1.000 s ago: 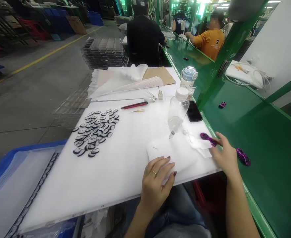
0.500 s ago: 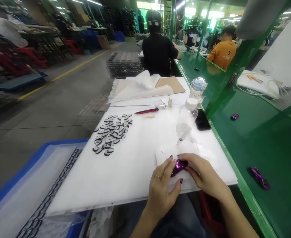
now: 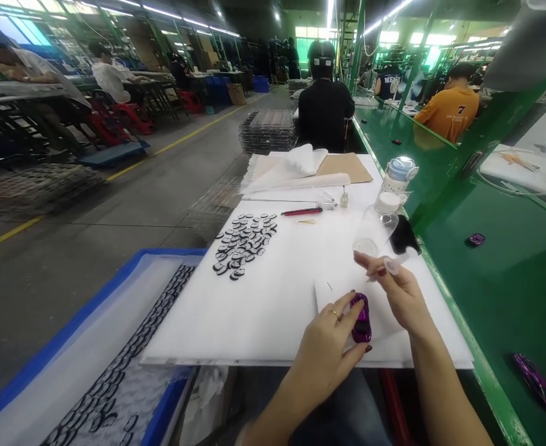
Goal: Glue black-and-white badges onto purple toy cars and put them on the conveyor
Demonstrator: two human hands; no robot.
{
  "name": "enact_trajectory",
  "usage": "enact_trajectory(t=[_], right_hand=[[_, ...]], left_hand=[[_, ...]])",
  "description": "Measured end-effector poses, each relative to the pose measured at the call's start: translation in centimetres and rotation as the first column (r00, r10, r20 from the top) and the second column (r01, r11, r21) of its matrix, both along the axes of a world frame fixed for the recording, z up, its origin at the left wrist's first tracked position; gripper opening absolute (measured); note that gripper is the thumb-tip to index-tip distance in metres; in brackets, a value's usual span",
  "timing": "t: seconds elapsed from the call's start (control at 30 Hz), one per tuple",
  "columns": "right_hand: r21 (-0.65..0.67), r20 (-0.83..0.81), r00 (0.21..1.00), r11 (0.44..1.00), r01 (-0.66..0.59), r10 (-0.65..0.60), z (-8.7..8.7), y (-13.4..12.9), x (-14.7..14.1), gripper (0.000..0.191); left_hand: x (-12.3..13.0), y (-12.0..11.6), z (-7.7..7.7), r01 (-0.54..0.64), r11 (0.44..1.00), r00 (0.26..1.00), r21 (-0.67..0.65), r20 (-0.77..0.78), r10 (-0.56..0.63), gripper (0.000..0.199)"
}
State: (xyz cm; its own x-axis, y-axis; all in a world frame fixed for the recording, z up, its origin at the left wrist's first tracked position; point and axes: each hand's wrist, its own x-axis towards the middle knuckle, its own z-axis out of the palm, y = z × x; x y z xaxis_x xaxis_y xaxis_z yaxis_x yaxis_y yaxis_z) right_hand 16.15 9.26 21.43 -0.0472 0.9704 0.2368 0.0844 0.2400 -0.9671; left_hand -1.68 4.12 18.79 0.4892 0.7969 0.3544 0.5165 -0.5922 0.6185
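My left hand (image 3: 331, 337) grips a shiny purple toy car (image 3: 361, 319) by its side, fingers and thumb around it, over a white sheet near the table's front edge. My right hand (image 3: 400, 294) is closed on a whitish, translucent syringe (image 3: 400, 261), raised above the table to the right of the car. The syringe's tip is hard to make out. Just beyond the right hand stands a clear bottle with a white cap (image 3: 387, 204). Many small black-and-white curved pieces (image 3: 245, 241) lie spread on the table to the left.
A red pen-like tool (image 3: 302, 212), a small glass vial (image 3: 344, 197), a patterned cup (image 3: 399, 175) and a black phone (image 3: 403, 235) are on the table. Purple cars (image 3: 537, 381) sit on the green conveyor (image 3: 500, 297) at right. A blue tray (image 3: 82, 316) stands at lower left.
My right hand has left the car and picked up the syringe from the table. The car has turned more upright in my left hand. The view has swung left.
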Motion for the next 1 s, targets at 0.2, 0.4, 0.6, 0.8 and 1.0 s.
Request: enact_trajectory(t=[0.2,0.4,0.6,0.8,1.0], right_hand=[[0.005,0.026,0.994,0.994,0.105,-0.105,-0.3,-1.5,0.4,0.026],[0.085,-0.543,0.838,0.996,-0.008,0.053,2.6,-3.8,-0.3,0.033],[0.073,-0.732,0.630,0.949,-0.307,0.261,1.8,-3.6,-0.4,0.071],[0.097,-0.726,0.633,0.950,-0.296,0.270,1.3,-3.5,-0.7,0.069],[0.117,-0.692,0.658,0.946,-0.303,0.296,1.3,-3.5,-0.8,0.068]], left_hand=[[1.4,0.5,-0.8,-0.148,0.988,0.982,0.039,0.127,0.142,0.060],[2.2,0.9,-0.1,-0.248,0.968,0.956,-0.035,0.154,0.250,0.049],[2.6,0.8,0.0,-0.304,0.952,0.932,-0.034,0.196,0.305,0.044],[2.6,0.9,0.0,-0.307,0.951,0.928,-0.019,0.217,0.304,0.044],[2.6,0.9,0.0,-0.297,0.955,0.931,-0.010,0.219,0.292,0.043]])
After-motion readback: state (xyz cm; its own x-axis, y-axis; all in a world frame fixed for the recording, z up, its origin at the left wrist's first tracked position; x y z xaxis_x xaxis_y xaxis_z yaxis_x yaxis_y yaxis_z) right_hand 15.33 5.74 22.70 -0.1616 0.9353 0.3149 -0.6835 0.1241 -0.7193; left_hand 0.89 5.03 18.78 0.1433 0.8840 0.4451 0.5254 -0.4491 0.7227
